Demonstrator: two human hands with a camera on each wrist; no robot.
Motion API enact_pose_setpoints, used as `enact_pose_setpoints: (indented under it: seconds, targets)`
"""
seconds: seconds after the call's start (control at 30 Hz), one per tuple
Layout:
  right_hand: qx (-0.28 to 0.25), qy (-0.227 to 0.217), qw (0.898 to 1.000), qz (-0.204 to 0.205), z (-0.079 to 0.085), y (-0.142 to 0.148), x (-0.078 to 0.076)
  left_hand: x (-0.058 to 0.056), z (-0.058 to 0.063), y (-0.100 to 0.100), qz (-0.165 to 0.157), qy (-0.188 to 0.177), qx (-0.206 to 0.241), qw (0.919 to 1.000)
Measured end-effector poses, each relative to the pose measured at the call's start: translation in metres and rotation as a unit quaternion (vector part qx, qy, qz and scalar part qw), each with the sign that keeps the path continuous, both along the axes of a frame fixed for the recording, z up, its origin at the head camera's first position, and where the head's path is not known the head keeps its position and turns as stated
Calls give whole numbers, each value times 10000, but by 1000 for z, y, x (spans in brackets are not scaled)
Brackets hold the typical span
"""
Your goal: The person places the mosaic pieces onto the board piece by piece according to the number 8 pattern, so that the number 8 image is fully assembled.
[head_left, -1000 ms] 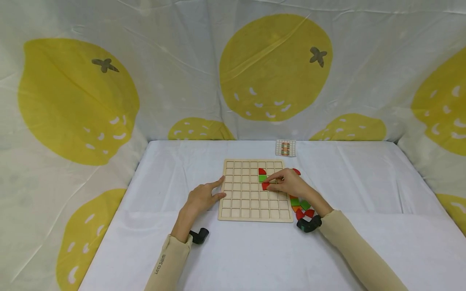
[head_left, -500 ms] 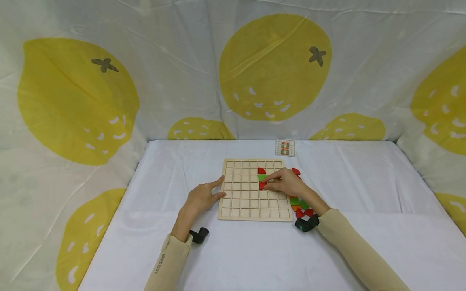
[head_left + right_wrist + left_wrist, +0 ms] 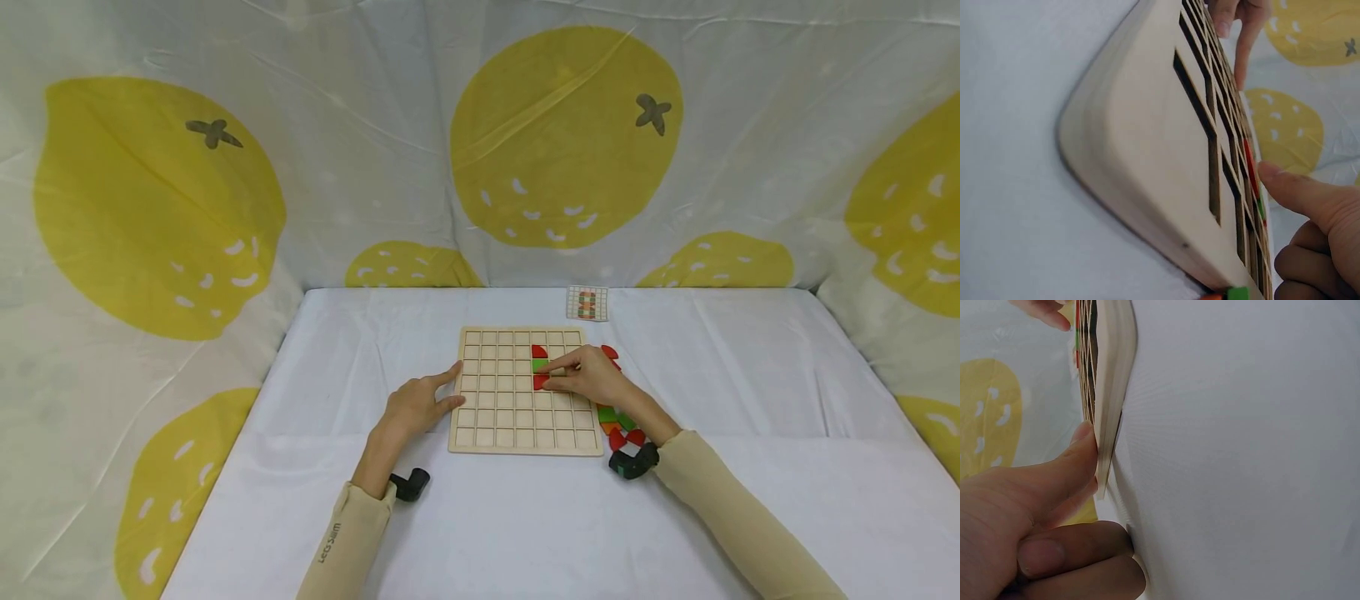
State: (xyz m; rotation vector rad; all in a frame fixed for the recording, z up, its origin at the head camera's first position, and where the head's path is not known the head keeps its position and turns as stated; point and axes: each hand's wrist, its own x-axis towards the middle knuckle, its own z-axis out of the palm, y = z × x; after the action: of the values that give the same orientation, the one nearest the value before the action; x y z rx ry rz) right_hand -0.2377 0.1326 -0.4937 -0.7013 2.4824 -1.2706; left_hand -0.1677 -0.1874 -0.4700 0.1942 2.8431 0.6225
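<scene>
Head | R hand (image 3: 590, 373) thumb+index pinch red piece (image 3: 538, 382), 3 o'clock of board (image 3: 486, 401) ctr | L hand (image 3: 414, 408) fingers spread, 9 o'clock edge | prob. light, stiff; grip sides

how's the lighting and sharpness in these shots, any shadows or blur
Head view: soft, even light, but detail on the card is too small to read; left wrist view: the left hand has shaded lower fingers; right wrist view: the near corner of the board looms large and looks soft.

Long beige fabric sleeves (image 3: 738, 525) are worn; the left bears dark lettering (image 3: 329, 543). Two black angular wrist devices (image 3: 633, 462) are fitted.
</scene>
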Motion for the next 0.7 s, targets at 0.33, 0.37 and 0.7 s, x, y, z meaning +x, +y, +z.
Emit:
enact_pose_setpoints:
  seconds: [0.33,0.37,0.7]
  targets:
    - [208,-19,9979,-614,12,41,12,0,-1,0,22,-24,3,10000]
    - [273,22,9975,-659,12,47,14,0,0,0,21,-27,9,10000]
    - [588,167,9907,-1219,6,83,28,0,1,0,11,-16,-9,10000]
